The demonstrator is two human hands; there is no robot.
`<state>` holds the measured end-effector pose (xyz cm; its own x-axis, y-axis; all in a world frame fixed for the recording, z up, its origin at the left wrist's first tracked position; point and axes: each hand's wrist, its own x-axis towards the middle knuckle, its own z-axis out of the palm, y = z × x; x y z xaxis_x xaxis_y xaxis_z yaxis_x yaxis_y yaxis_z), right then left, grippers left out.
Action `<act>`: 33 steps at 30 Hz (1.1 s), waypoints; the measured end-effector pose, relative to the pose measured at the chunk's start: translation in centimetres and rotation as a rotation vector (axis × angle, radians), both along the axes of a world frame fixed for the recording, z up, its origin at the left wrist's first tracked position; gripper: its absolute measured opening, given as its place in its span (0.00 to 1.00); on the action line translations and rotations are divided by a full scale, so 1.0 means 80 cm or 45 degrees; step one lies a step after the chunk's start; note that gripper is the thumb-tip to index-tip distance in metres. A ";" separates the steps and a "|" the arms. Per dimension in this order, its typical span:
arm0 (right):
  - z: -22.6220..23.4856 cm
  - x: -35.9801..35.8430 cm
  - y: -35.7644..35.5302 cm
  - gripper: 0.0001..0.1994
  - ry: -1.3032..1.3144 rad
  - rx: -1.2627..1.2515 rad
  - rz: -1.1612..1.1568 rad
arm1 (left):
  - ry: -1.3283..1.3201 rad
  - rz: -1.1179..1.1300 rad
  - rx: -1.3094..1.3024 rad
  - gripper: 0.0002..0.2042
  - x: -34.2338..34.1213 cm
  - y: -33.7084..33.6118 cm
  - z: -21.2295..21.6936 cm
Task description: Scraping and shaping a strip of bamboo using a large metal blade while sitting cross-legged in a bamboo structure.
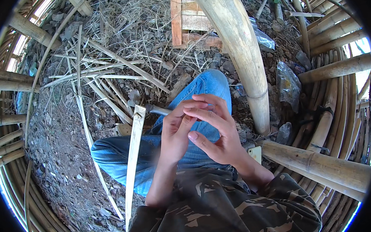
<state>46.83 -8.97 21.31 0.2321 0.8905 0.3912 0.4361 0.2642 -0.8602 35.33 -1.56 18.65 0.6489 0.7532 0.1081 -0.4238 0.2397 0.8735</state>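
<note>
My left hand (177, 131) and my right hand (219, 129) meet above my lap, over my jeans (124, 155). The left fingers bend in toward the right hand, with the left thumb close to the right fingertips. Curved and spread, the right fingers reach over to the left hand, the right thumb apart from the forefinger. No object shows between the hands, though the overlapping fingers hide part of that space. Left of my left forearm, a split bamboo strip (134, 160) slants up across my folded leg. A grey shaft (156, 110) pokes out beside my knee, its kind unclear.
A thick bamboo pole (243, 58) stands ahead on the right, beside a wooden crate-like frame (176, 17). More poles (322, 159) lie at my right, near a pale phone-like thing (255, 153). Bamboo strips (85, 117) and clear plastic wrappers (288, 85) litter the stony ground.
</note>
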 end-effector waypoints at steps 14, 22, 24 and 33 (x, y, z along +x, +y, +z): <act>-0.009 0.012 0.000 0.18 0.293 -0.022 0.215 | 0.027 -0.094 -0.043 0.13 -0.004 0.002 0.000; -0.010 0.016 0.001 0.15 0.472 -0.018 0.336 | 0.125 -0.093 0.011 0.18 -0.003 0.001 0.003; -0.010 0.017 0.002 0.14 0.557 -0.020 0.371 | 0.141 -0.091 0.004 0.18 -0.002 0.001 0.005; -0.009 0.025 0.003 0.20 1.127 0.101 0.450 | 0.104 -0.065 -0.078 0.13 -0.002 -0.001 0.004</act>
